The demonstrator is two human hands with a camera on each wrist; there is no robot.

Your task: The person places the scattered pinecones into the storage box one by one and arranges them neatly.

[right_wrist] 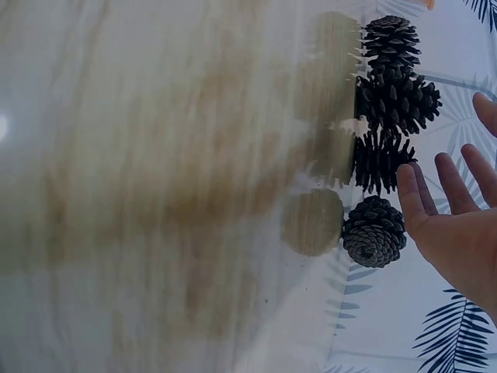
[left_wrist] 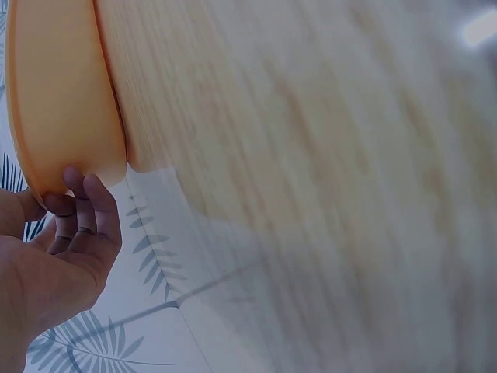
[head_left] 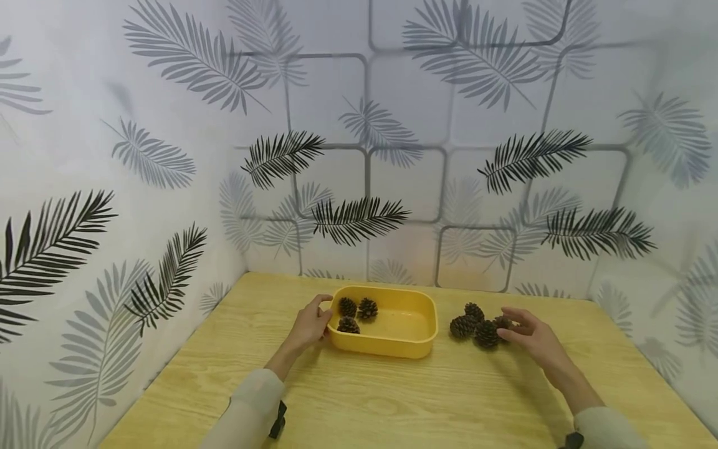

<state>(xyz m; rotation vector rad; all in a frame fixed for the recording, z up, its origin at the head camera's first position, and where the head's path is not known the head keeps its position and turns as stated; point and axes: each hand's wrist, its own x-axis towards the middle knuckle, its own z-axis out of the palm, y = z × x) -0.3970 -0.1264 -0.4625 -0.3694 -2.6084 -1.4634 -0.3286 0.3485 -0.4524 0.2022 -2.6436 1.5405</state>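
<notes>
Four pinecones [head_left: 486, 335] lie just left of your right hand [head_left: 535, 342], fingers spread; your left hand [head_left: 308, 324] pinches the yellow tray [head_left: 381, 347], three more inside, right of that hand.

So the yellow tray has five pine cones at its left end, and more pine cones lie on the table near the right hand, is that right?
Not quite: the head view shows three pine cones, not five, at the left end of the yellow tray. More pine cones do lie on the table near the right hand.
</notes>
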